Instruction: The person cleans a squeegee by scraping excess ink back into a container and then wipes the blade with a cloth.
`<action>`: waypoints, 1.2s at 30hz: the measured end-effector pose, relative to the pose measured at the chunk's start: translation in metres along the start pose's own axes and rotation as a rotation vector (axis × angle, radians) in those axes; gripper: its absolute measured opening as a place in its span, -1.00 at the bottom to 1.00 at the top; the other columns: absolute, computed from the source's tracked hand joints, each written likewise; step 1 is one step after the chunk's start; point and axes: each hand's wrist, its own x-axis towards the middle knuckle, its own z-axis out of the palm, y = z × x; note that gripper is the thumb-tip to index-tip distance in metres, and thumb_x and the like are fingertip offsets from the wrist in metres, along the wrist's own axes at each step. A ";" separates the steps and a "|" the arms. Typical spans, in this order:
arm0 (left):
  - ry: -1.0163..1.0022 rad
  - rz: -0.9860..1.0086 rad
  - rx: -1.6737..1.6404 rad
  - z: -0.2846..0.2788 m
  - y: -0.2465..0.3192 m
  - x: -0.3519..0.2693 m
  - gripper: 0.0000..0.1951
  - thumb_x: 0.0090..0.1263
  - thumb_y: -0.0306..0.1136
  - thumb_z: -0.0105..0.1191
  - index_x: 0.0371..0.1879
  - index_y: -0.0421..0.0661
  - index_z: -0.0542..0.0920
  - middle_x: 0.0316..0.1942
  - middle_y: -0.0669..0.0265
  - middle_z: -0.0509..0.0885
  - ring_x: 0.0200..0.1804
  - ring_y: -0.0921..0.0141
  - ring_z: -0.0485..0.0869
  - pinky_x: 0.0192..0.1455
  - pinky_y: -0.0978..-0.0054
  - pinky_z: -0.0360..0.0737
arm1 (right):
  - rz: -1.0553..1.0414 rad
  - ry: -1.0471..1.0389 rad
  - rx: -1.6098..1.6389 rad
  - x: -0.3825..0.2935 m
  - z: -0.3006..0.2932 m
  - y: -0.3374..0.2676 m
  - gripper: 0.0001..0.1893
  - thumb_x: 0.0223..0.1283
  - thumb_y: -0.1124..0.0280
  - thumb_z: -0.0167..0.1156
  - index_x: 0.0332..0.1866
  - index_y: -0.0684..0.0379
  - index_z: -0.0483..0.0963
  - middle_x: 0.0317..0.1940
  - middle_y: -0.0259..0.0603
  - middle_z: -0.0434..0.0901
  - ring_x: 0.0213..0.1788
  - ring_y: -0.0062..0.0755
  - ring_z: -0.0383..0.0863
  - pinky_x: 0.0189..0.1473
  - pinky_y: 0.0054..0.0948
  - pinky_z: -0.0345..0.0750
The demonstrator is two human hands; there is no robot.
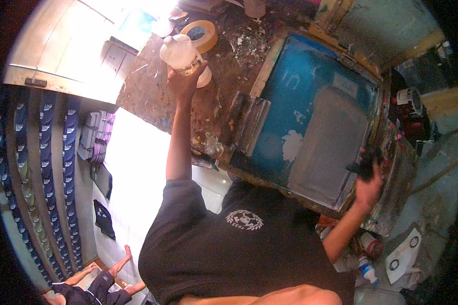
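Observation:
My left hand (187, 82) is wrapped around a white plastic bottle (180, 55) above a stained wooden table (149, 89). My right hand (369, 187) holds a crumpled black cloth (367, 162) at the right edge of a screen-printing frame (278, 61). Blue emulsion (278, 106) covers much of the mesh, with a grey rounded panel (328, 141) on its right side. Whether the cloth touches the mesh or only the frame's rim, I cannot tell. Against the frame's left side lies a ridged, ink-stained block (248, 120), possibly a squeegee.
A roll of tape (200, 36) lies behind the bottle. Tins (408, 101) stand right of the frame. On the floor at lower right are a small bottle (367, 270) and a printed sheet (403, 256). Another person (95, 286) sits at lower left, near racks of caps (45, 145).

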 end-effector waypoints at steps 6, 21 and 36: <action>0.319 0.057 0.371 -0.011 0.011 -0.045 -0.08 -0.16 0.04 0.50 0.14 -0.26 0.36 -0.21 0.10 0.61 0.09 0.10 0.51 0.14 0.21 0.45 | 0.428 -0.519 0.733 0.018 0.137 -0.108 -0.58 0.30 0.37 0.15 0.19 0.35 0.34 0.05 0.03 0.54 0.07 -0.27 0.59 0.11 -0.32 0.53; -0.599 -0.132 0.041 -0.008 0.057 -0.142 -0.51 0.35 -0.03 0.13 -0.06 -0.28 0.46 -0.20 -0.09 0.62 -0.10 0.05 0.64 -0.05 0.18 0.52 | -0.603 -0.447 -0.139 0.031 0.245 -0.105 -0.64 0.01 0.60 0.23 0.00 0.27 0.54 -0.07 -0.01 0.58 -0.03 -0.07 0.62 0.00 -0.30 0.55; -0.225 -0.210 -0.418 -0.057 0.102 -0.135 -0.63 0.45 -0.17 0.03 -0.05 -0.28 0.42 -0.20 0.02 0.67 -0.13 0.22 0.67 -0.08 0.33 0.54 | -0.857 -0.443 -0.178 -0.034 0.225 -0.140 -0.46 -0.20 0.70 0.14 0.06 0.25 0.54 -0.12 -0.05 0.48 -0.07 -0.02 0.56 -0.05 -0.23 0.53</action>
